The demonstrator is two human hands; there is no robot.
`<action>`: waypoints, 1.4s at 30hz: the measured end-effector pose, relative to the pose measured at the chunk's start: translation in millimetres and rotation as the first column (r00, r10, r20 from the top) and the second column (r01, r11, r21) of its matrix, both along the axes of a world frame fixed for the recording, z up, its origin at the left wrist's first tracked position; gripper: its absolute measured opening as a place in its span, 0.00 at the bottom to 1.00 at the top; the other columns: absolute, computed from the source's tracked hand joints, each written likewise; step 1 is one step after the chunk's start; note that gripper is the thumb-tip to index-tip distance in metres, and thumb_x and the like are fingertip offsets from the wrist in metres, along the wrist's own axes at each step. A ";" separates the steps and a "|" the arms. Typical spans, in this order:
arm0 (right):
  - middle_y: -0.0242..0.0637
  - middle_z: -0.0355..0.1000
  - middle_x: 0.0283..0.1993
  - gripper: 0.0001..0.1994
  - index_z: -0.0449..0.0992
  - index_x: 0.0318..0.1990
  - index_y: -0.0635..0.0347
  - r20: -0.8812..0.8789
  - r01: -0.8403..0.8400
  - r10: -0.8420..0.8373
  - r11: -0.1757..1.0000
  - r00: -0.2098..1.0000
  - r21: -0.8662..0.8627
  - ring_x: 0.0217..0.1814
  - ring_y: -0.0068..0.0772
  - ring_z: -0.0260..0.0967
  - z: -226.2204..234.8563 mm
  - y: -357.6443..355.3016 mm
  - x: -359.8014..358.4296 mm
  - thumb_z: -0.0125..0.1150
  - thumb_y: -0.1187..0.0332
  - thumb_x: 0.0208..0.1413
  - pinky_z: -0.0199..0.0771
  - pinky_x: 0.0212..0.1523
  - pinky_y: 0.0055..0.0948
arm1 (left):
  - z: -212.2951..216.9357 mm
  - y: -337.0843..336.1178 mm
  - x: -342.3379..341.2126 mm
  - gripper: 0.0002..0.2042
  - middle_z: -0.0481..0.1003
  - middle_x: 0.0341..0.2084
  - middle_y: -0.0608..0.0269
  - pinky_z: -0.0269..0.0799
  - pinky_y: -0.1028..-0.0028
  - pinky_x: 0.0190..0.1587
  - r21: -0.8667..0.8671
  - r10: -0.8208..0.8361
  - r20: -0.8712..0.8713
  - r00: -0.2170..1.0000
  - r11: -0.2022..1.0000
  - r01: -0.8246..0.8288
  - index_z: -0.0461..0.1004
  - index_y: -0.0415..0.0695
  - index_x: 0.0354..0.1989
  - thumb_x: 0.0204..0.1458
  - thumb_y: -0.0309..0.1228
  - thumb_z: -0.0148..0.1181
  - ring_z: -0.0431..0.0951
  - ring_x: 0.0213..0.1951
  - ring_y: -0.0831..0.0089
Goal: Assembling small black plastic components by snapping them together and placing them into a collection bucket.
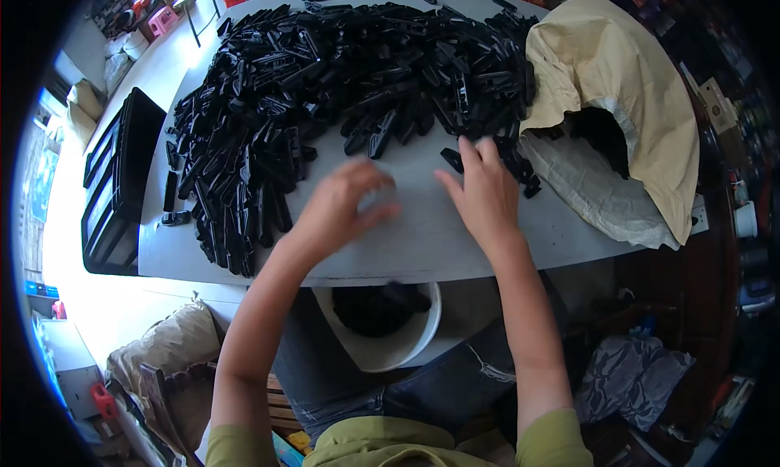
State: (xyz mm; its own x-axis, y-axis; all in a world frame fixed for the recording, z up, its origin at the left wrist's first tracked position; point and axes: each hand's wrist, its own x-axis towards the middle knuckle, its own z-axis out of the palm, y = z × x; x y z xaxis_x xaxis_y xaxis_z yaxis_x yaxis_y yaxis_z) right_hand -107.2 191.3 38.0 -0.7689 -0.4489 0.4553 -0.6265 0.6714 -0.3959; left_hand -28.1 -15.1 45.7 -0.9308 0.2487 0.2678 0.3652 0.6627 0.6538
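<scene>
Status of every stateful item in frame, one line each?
Left hand: fingers curled, resting on the grey table, apparently empty.
Right hand: fingers extended, tips at the edge of the heap of black plastic clips.
Tan paper sack: lying on its side, mouth open.
White round bucket: under the table edge, partly filled with dark parts.

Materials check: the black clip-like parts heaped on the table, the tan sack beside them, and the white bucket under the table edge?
Small black clip-like parts: likely moulded plastic, uniform with a slight sheen. Tan sack: looks like paper outside, matte and creased, with a whitish woven-looking liner. White round bucket: probably plastic, smooth thin rim.
</scene>
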 end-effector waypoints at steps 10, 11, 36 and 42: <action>0.39 0.72 0.28 0.10 0.74 0.38 0.66 0.256 -0.023 0.096 0.962 0.962 -0.273 0.24 0.27 0.70 -13.1 15.5 31.5 0.66 0.77 0.47 0.71 0.27 0.27 | -11.6 13.8 -8.6 0.11 0.71 0.38 0.60 0.71 0.65 0.43 -0.361 0.291 -0.281 0.915 0.851 -0.382 0.71 0.43 0.37 0.44 0.25 0.62 0.73 0.43 0.61; 0.38 0.72 0.29 0.10 0.74 0.38 0.66 0.291 -0.019 0.104 0.959 0.951 -0.282 0.24 0.25 0.70 -14.0 22.2 36.3 0.66 0.78 0.47 0.71 0.27 0.27 | -13.0 11.8 2.4 0.11 0.71 0.39 0.59 0.71 0.65 0.43 -0.332 0.215 -0.256 0.942 0.896 -0.295 0.71 0.43 0.37 0.45 0.25 0.62 0.72 0.43 0.60; 0.37 0.72 0.28 0.14 0.80 0.36 0.64 0.252 -0.369 0.440 0.885 0.862 -0.285 0.28 0.31 0.71 -21.9 6.1 48.1 0.74 0.74 0.38 0.70 0.29 0.28 | -13.3 0.7 28.3 0.08 0.75 0.40 0.56 0.77 0.72 0.41 0.234 -0.103 0.129 0.986 0.970 0.071 0.75 0.34 0.31 0.42 0.18 0.66 0.78 0.41 0.64; 0.42 0.72 0.39 0.14 0.78 0.45 0.62 0.164 -0.340 0.386 0.906 0.908 -0.253 0.35 0.41 0.73 -9.3 2.3 7.6 0.64 0.74 0.50 0.73 0.35 0.33 | -2.5 5.6 6.3 0.13 0.73 0.41 0.55 0.74 0.66 0.45 0.100 -0.070 0.085 0.994 0.993 0.061 0.74 0.40 0.43 0.47 0.24 0.64 0.77 0.41 0.57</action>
State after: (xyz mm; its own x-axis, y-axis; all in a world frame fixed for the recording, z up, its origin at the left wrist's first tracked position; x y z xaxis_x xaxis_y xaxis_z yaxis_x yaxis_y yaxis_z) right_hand -99.6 193.6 28.7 -0.6573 -0.6244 0.4220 -0.6995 0.2970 -0.6500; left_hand -21.8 -9.5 43.2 -0.9345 0.2869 0.2109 0.3436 0.5711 0.7455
